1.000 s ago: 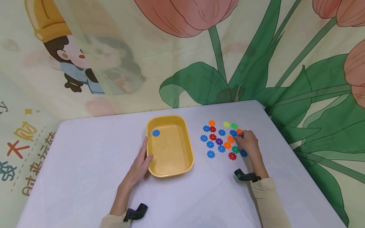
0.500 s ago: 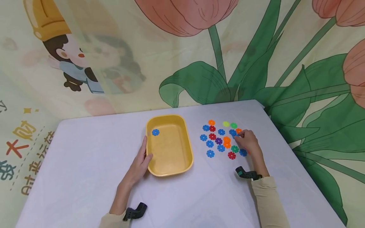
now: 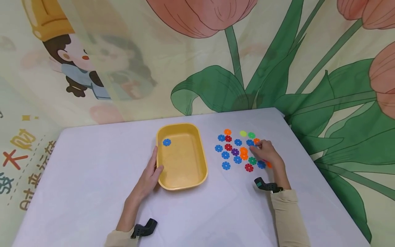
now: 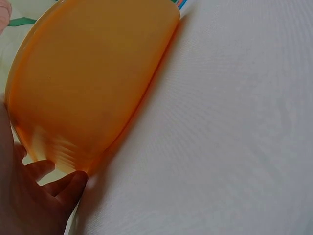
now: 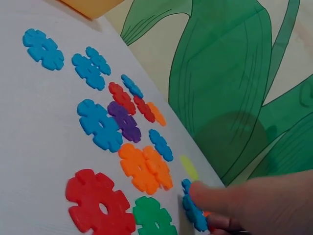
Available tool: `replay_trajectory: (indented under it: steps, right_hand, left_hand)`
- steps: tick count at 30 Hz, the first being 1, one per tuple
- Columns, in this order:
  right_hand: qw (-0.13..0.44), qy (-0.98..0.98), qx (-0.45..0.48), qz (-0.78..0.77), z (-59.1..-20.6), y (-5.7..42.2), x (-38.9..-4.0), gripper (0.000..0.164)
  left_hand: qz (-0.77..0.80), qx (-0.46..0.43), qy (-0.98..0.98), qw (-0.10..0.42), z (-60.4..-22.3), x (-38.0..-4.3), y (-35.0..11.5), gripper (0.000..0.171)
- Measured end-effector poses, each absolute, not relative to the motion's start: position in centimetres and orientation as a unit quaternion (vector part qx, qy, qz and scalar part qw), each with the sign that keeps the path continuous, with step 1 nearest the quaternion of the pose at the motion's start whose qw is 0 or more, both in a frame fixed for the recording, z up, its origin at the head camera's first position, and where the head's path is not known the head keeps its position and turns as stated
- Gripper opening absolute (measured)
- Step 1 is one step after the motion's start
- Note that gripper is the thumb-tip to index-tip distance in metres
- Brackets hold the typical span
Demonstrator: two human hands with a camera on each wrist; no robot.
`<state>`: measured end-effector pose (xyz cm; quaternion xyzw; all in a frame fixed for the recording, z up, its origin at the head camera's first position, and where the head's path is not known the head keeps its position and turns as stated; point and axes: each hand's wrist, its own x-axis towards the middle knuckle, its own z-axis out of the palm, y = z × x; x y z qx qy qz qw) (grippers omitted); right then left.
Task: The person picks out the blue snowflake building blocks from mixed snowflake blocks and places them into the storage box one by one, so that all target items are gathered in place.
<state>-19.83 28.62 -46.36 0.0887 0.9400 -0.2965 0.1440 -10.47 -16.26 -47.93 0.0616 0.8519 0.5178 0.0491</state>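
Observation:
In the head view, my left hand [image 3: 148, 176] grips the left side of the yellow plastic tray [image 3: 161, 178], thumb over the rim and fingers on its outer wall. One blue snowflake disc [image 3: 167, 142] lies inside the tray. The tray's outer side [image 4: 98, 73] fills much of the left wrist view. My right hand [image 3: 269, 153] pinches a blue snowflake disc [image 5: 194, 213] at the right of the loose discs; the thumb covers part of it. Nearby are two overlapping orange discs [image 3: 244, 153], a green disc [image 3: 252, 160] and a red disc [image 3: 249, 167].
Several more snowflake discs, such as a purple one [image 3: 235, 152] and a yellow-green one [image 3: 243, 133], lie spread right of the tray. A white cloth [image 3: 92, 171] covers the table, whose back edge meets a printed wall hanging [image 3: 210, 85].
One orange disc has slid to overlap the other orange disc. My right fingertips have shifted slightly left beside the blue discs. The left hand keeps its grip on the tray.

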Motion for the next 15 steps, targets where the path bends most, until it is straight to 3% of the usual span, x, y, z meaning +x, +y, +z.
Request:
replay_trajectory:
  steps: [15]
  right_hand:
    - [0.157,0.938,0.102,-0.291,-45.81,27.85,-19.62,0.050]
  left_hand:
    - [0.518,0.063,0.852,0.050,-48.18,-10.50,-16.33,0.071]
